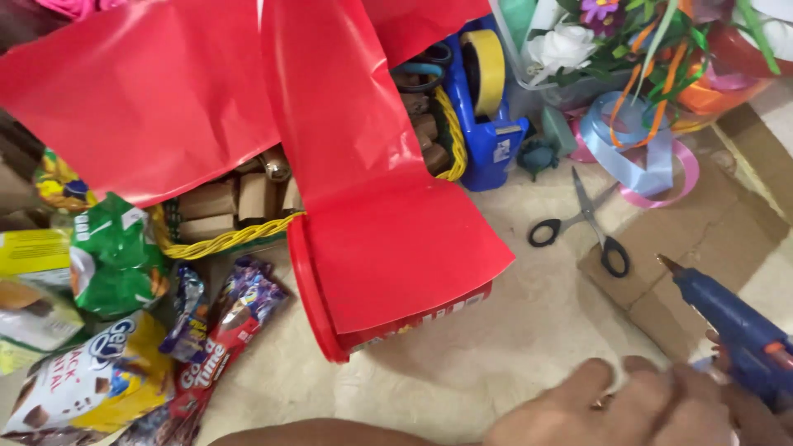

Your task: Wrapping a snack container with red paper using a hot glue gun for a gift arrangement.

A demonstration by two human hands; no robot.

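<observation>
Head view: a blue glue gun (727, 322) sits at about 4 o'clock in the picture, its long axis slanting from lower right to upper left, with the bronze nozzle tip aimed toward 10 o'clock. The right hand (764, 380) is wrapped around its grip at the frame's edge, mostly cut off. The left hand (611, 409) lies just beside it at 5 o'clock, fingers curled loosely; whether it pinches anything I cannot tell.

Ahead of the nozzle, near 2 o'clock from the hands, black-handled scissors (585, 221) lie closed on a flat piece of brown cardboard (710, 215), blades pointing away from the person. At the centre a red bucket (330, 322) lies on its side on the pale floor (496, 355), draped with red wrapping paper (248, 91). Behind it a yellow-rimmed basket (235, 235) holds brown boxes. At 8 o'clock lie snack packets (124, 363). At 1 o'clock are a blue tape dispenser (483, 91), ribbon loops (640, 161) and artificial flowers (578, 37).
</observation>
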